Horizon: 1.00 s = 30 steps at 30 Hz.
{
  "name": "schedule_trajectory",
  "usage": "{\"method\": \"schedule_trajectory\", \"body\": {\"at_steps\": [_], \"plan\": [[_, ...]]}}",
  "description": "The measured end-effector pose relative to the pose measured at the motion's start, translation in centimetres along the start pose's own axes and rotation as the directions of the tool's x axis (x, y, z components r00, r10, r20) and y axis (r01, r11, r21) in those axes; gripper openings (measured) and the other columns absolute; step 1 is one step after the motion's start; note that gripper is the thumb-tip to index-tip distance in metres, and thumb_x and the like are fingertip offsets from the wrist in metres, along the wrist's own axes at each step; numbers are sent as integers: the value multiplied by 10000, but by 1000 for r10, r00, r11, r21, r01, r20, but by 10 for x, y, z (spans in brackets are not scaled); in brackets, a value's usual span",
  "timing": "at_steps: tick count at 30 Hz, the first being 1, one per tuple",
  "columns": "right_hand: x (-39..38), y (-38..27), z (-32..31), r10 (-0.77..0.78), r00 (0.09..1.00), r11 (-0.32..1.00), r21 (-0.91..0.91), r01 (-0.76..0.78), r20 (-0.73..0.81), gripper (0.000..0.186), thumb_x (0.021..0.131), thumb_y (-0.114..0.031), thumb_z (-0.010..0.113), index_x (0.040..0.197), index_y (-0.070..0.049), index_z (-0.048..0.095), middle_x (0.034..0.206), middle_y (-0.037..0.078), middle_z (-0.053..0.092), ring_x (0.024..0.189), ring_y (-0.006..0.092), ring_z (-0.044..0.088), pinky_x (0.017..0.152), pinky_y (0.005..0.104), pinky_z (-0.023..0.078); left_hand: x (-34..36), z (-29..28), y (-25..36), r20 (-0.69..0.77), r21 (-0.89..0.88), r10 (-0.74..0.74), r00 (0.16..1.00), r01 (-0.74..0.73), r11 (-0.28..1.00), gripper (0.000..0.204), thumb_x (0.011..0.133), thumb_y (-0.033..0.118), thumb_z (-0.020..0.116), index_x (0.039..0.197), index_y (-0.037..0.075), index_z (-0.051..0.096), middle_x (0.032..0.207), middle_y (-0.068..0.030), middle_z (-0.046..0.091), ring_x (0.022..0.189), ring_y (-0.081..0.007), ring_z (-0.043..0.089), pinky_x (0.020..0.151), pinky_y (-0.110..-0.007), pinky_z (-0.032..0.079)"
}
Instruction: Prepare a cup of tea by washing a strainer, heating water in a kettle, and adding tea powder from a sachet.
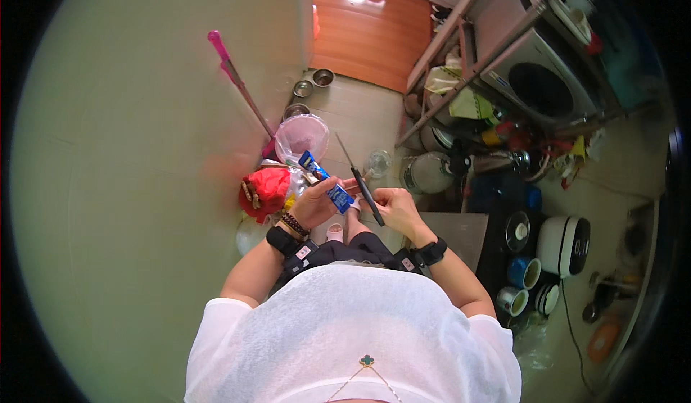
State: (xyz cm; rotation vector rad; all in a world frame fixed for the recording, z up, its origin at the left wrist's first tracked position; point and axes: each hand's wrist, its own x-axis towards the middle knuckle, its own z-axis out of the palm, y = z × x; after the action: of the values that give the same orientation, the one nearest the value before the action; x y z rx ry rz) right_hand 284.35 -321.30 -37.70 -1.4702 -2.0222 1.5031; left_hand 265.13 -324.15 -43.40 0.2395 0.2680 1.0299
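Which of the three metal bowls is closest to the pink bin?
The bowl just behind the pink bin; the other two bowls stand farther off, nearer the wooden floor.

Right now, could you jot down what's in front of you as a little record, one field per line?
Left fingers: holding a blue packet
Right fingers: on the handle of a black-handled blade
Blade tip: pointing away from the body
Floor ahead: pink bin, metal bowls
Left side: red bag
Right side: white rice cooker, blue mug
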Motion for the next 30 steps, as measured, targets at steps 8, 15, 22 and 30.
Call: {"method": "schedule_trajectory", "body": {"at_steps": [8,15,22,30], "plan": [[60,12,5,31,948,832,518,-200,318,234,706,-148,628,865,16,577,758,37,590,687,98,534,616,225,423,18,-53,32,-391,34,258,884,-266,963,256,794,325,590,852,81,538,890,-76,564,809,-188,537,763,-323,418],[125,17,12,33,903,858,451,-245,429,341,781,-247,611,1003,-10,508,874,31,551,830,103,492,778,223,363,42,-111,77,-580,59,459,673,-527,848,295,729,367,663,712,143,471,534,27,429,451,-109,414,427,-247,343],[198,21,13,188,857,911,242,-335,479,396,742,-317,640,972,-21,512,814,13,509,771,91,457,691,211,343,79,-143,90,-660,14,457,596,-599,801,297,729,366,663,706,132,483,529,31,438,447,-100,418,421,-237,351],[267,44,25,283,798,908,120,-402,532,312,730,-306,644,854,-49,520,686,-24,482,626,61,449,570,185,334,106,-208,100,-750,-15,366,550,-568,823,309,715,398,661,739,128,511,573,12,526,467,-108,500,419,-236,407]]}}
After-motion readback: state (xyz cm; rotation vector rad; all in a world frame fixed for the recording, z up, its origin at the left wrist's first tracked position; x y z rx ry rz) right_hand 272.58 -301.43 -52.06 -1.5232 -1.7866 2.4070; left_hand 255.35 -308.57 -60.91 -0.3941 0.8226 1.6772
